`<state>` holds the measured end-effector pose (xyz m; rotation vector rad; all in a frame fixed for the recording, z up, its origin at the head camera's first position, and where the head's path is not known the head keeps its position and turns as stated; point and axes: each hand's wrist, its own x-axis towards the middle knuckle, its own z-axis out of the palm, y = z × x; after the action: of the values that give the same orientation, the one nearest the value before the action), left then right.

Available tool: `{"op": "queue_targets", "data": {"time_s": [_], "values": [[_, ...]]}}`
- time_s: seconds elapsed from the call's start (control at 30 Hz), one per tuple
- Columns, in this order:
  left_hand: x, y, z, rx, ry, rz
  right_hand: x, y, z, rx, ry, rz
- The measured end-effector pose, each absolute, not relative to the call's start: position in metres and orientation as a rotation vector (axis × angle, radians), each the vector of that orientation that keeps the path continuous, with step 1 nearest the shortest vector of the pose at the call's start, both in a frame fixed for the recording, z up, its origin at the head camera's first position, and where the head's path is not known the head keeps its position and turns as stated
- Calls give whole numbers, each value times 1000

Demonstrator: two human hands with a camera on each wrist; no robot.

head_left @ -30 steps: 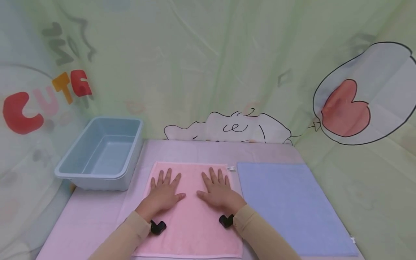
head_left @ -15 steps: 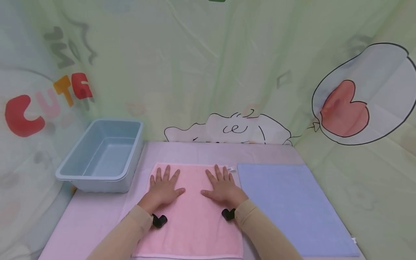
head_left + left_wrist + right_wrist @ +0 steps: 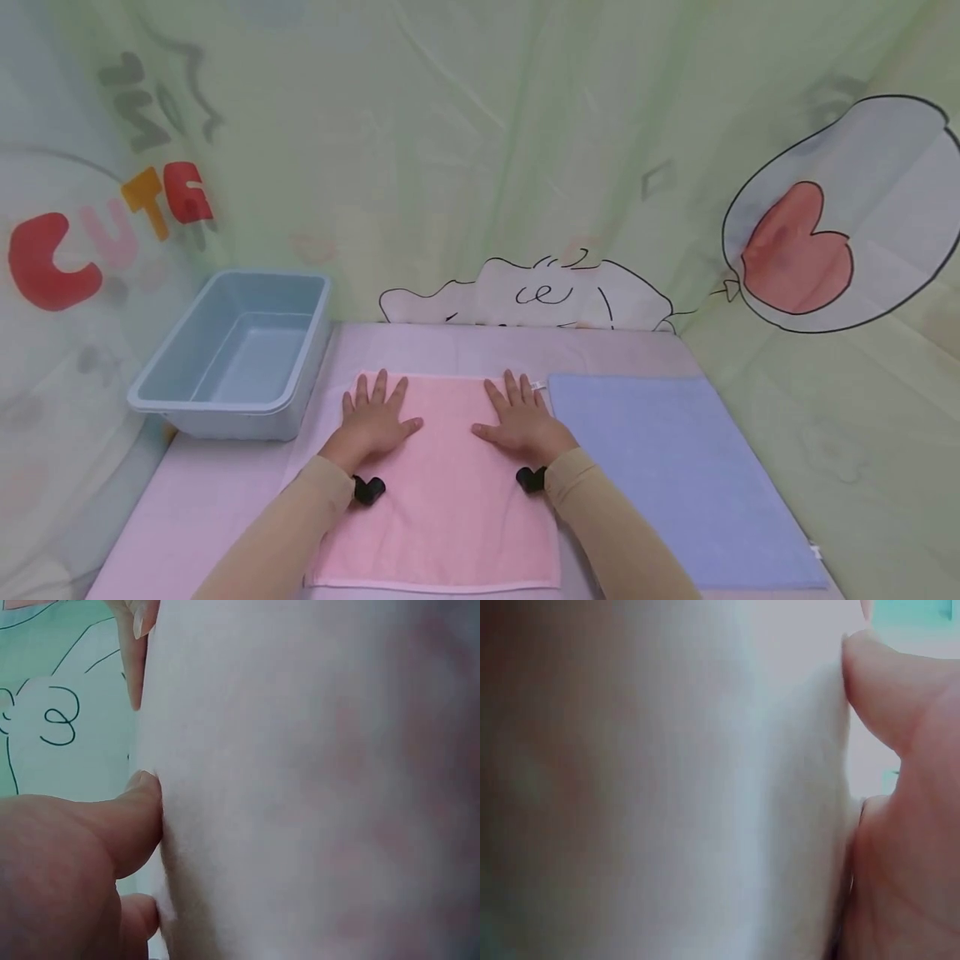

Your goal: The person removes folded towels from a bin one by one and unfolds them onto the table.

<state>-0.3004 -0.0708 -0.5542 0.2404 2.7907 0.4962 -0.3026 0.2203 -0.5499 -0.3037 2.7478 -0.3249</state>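
A pink towel (image 3: 450,508) lies spread flat on the table, a small white tag at its far right corner. My left hand (image 3: 372,423) rests palm down on its far left part, fingers straight and spread. On the far right part my right hand (image 3: 522,423) lies the same way, its thumb pointing toward the left hand. Close up in the left wrist view, the left thumb (image 3: 139,817) touches the towel's surface. The right wrist view is blurred, with the right thumb (image 3: 877,682) against the cloth.
Right of the pink towel a blue towel (image 3: 667,475) is laid flat. A light blue plastic basin (image 3: 303,367) with nothing in it stands at the back left of the pink-covered table (image 3: 217,492). A printed curtain (image 3: 450,167) hangs behind and at both sides.
Both hands have slid away from me toward the towel's far edge and a little further apart, staying flat. The towel has stayed about where it was.
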Motion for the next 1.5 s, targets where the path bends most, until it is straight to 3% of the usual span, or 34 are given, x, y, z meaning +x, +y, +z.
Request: {"op": "queue_targets", "data": {"time_s": [0.73, 1.23, 1.5], "values": [[-292, -78, -543, 307, 2768, 496, -300, 229, -531, -433, 2708, -455], [-218, -79, -524, 404, 2800, 550, -225, 215, -520, -648, 2660, -557], [-175, -89, -533, 468, 2771, 588, -178, 216, -526, -712, 2584, -520]]}}
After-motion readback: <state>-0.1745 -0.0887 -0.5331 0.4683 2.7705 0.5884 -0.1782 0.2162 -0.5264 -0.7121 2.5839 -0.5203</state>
